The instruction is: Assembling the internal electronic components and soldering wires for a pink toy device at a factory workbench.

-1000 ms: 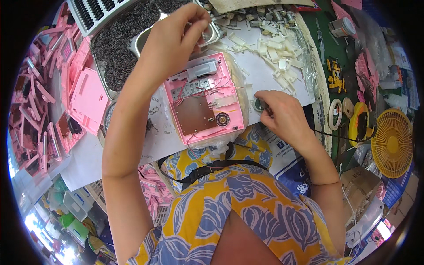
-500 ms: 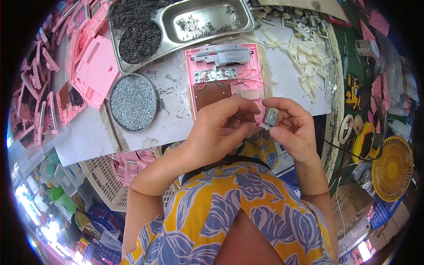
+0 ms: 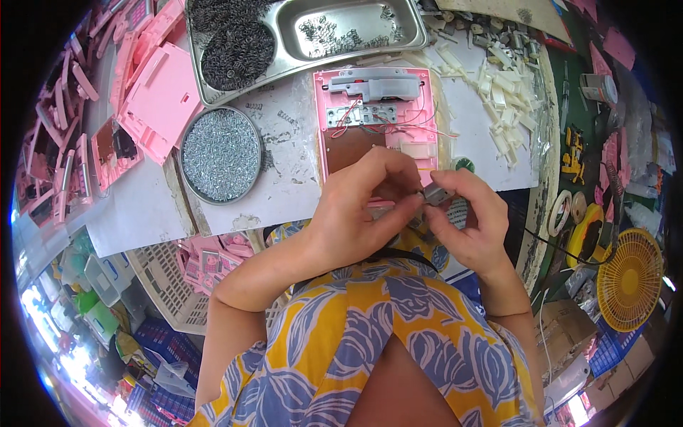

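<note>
Grey block (image 3: 437,194) sits between the person's two hands, just off the near right corner of an opened pink case (image 3: 411,114), partly hidden by fingers. The right hand (image 3: 475,220) pinches it between thumb and forefinger, the other fingers curled behind; its forearm rises from the near right and leans left, elbow bent. From the near left the other forearm slants far and rightward, elbow bent wide, so the left hand (image 3: 364,203) arches over the case's near edge. Its thumb and forefinger draw together right beside the block, at a tiny dark bit; I cannot tell whether they grip it. Both sets of fingertips nearly meet.

Beyond the hands, the case shows a brown panel (image 3: 350,151), a metal plate (image 3: 361,116) and thin red wires (image 3: 346,122). Left of it stands a round dish (image 3: 220,202) of silvery bits; farther off, a metal tray (image 3: 288,62) holds dark springs (image 3: 238,60). White plastic pieces (image 3: 501,99) lie far right.
</note>
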Available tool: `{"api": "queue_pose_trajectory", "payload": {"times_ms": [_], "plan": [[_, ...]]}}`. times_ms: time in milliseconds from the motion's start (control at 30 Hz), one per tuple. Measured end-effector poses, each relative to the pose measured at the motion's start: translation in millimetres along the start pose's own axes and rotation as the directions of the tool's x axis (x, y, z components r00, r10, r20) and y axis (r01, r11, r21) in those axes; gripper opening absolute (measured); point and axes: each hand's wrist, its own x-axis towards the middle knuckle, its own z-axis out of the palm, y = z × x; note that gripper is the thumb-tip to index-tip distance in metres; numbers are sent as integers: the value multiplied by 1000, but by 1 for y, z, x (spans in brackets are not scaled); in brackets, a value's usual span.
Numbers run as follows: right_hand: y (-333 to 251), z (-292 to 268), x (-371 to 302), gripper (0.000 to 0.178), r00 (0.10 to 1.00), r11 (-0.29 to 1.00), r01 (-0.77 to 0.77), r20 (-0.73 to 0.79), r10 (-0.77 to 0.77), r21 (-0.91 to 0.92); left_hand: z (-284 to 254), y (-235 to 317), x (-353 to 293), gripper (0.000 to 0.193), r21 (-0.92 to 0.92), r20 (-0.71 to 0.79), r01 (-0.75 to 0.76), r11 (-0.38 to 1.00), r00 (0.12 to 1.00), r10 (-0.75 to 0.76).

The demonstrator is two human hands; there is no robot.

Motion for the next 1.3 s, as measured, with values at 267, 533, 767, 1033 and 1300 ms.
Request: {"api": "queue_pose_trajectory", "payload": {"times_ms": [267,533,767,1033,1300], "plan": [[-3,-8,8,34,991,975,-134,44,128,178,-7,-2,4,29,343,31,-408,846,905,425],[0,-5,8,32,994,991,106,16,-108,87,-12,1,-3,23,-42,26,-88,995,996,89],[-1,-6,12,34,976,978,207,65,-207,17,-11,1,1,27,211,0,-226,951,973,231],[6,-18,8,32,984,982,178,15,-178,-70,-19,7,26,27,338,-107,-59,939,989,101],[10,-33,2,36,978,970,194,-51,-203,-149,-7,-15,69,21,891,183,-282,357,941,285]]}}
